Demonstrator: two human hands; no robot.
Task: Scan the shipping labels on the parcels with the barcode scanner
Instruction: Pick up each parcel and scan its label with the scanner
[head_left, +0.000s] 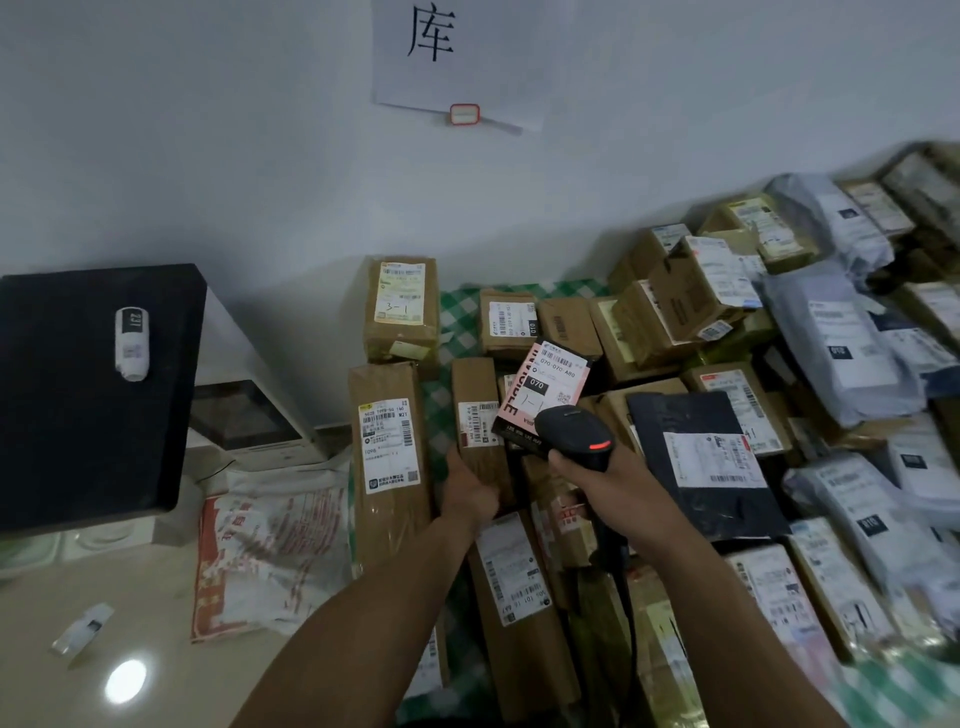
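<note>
R hand (618, 493) gripped barcode scanner (574, 434), red light on, nose close to the label (563, 366) of the pink box (524, 410), which was tilted up over the pile. L hand (470, 488) was at the box's low edge; fingers hidden, grip can't tell. Progress: 1 parcel mid-scan; which others were done, unclear. Count: 1 scanner, parcels (389, 447) >20, boxes + poly bags.

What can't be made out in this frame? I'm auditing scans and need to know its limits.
Head view:
- Left hand: fingertips hidden by the hand's own back, so its grip is unclear.
- Pink parcel: lower right corner covered by the barcode scanner in the right hand.
- Parcels at the right edge: blurred and cut off by the frame.
- Most label print: too small to read.
</note>
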